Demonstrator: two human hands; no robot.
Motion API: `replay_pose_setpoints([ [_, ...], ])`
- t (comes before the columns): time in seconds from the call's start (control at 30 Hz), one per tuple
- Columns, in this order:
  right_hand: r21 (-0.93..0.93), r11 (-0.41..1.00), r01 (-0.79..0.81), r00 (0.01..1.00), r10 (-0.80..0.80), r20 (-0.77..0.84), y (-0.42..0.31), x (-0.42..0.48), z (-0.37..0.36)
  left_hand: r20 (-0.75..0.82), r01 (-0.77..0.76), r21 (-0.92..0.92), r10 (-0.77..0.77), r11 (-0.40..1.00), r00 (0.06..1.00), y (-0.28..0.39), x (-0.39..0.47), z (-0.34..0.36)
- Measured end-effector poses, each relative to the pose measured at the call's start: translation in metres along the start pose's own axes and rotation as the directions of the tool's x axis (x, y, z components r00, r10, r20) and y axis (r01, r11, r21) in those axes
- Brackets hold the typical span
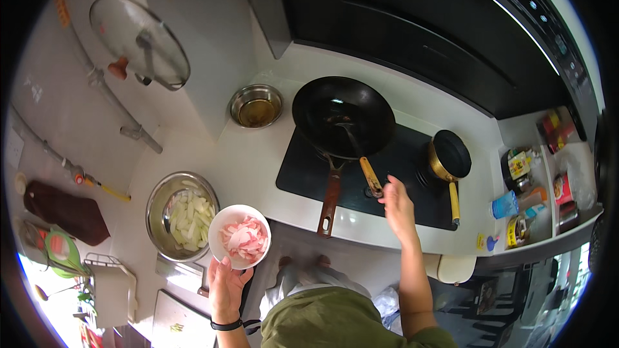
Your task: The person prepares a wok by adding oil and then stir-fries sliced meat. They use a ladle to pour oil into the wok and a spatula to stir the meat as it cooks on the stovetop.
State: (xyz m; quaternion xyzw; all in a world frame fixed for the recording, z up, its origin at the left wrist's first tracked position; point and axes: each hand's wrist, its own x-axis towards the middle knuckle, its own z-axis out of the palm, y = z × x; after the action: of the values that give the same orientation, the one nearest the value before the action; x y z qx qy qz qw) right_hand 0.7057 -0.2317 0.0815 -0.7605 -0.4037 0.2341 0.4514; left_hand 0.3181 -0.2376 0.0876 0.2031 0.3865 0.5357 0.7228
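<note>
My left hand (226, 285) grips the lower rim of a white bowl (216, 237) with sliced raw pinkish meat (244, 239) in it. The bowl is beside a stainless steel basin (154, 217) of pale cut vegetable pieces (191, 220), overlapping its edge in view. My right hand (400, 205) is over the cooktop, fingers apart, next to the end of a wooden spatula handle (370, 176); whether they touch is unclear. The spatula's metal head rests inside a black wok (314, 121), whose brown handle (330, 198) points towards me. Some small bits lie in the wok.
A small golden saucepan (441, 162) stands on the right of the black cooktop (300, 169). Behind the counter's left part sits a metal bowl of brownish liquid (258, 112). A cleaver (181, 273) and a cutting board (179, 321) lie at lower left. Jars (520, 166) fill the right shelf.
</note>
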Motion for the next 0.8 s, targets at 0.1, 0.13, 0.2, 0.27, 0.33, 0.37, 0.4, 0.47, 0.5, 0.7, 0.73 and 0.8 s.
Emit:
replay_pose_setpoints([
  [0.1, -0.493, 0.847, 0.199, 0.979, -0.189, 0.071, -0.020, 0.005, 0.014, 0.031, 0.014, 0.006, -0.014, 1.000, 0.999, -0.003, 0.008, 0.004],
  [0.13, -0.555, 0.811, 0.187, 0.982, -0.171, 0.080, -0.024, 0.009, 0.019, 0.037, 0.020, 0.004, -0.020, 1.000, 0.999, -0.004, 0.009, 0.009],
  [0.2, -0.666, 0.728, 0.163, 0.987, -0.131, 0.098, -0.029, 0.018, 0.025, 0.053, 0.030, 0.005, -0.030, 1.000, 0.998, -0.006, 0.012, 0.015],
  [0.27, -0.669, 0.721, 0.184, 0.982, -0.160, 0.098, -0.010, 0.023, 0.038, 0.079, 0.041, 0.017, -0.043, 0.999, 0.996, -0.004, 0.003, 0.010],
  [0.33, -0.698, 0.675, 0.241, 0.953, -0.301, 0.037, -0.003, 0.029, 0.038, 0.102, 0.050, 0.017, -0.052, 0.999, 0.993, -0.004, 0.003, 0.015],
  [0.37, -0.697, 0.671, 0.253, 0.942, -0.334, 0.020, -0.001, 0.028, 0.032, 0.109, 0.056, 0.023, -0.058, 0.998, 0.992, -0.004, 0.003, 0.016],
  [0.4, -0.691, 0.669, 0.275, 0.929, -0.369, 0.012, -0.006, 0.026, 0.025, 0.107, 0.055, 0.027, -0.058, 0.998, 0.993, -0.004, 0.002, 0.015],
  [0.47, -0.687, 0.660, 0.303, 0.901, -0.434, -0.019, -0.021, 0.013, 0.001, 0.119, 0.063, 0.033, -0.067, 0.997, 0.991, -0.005, 0.002, 0.012],
  [0.5, -0.703, 0.650, 0.289, 0.908, -0.418, -0.013, -0.026, -0.013, -0.001, 0.116, 0.059, 0.041, -0.063, 0.997, 0.991, -0.003, -0.007, -0.007],
  [0.7, -0.733, 0.596, 0.328, 0.912, -0.401, 0.082, -0.045, -0.049, -0.042, 0.131, 0.026, 0.038, -0.031, 0.999, 0.991, -0.002, -0.008, -0.018],
  [0.73, -0.735, 0.596, 0.325, 0.914, -0.397, 0.083, -0.041, -0.057, -0.035, 0.126, 0.010, 0.045, -0.015, 0.999, 0.992, -0.002, -0.011, -0.028],
  [0.8, -0.741, 0.586, 0.328, 0.911, -0.405, 0.082, -0.037, -0.061, -0.026, 0.139, 0.004, 0.041, -0.010, 0.999, 0.990, 0.000, -0.014, -0.038],
])
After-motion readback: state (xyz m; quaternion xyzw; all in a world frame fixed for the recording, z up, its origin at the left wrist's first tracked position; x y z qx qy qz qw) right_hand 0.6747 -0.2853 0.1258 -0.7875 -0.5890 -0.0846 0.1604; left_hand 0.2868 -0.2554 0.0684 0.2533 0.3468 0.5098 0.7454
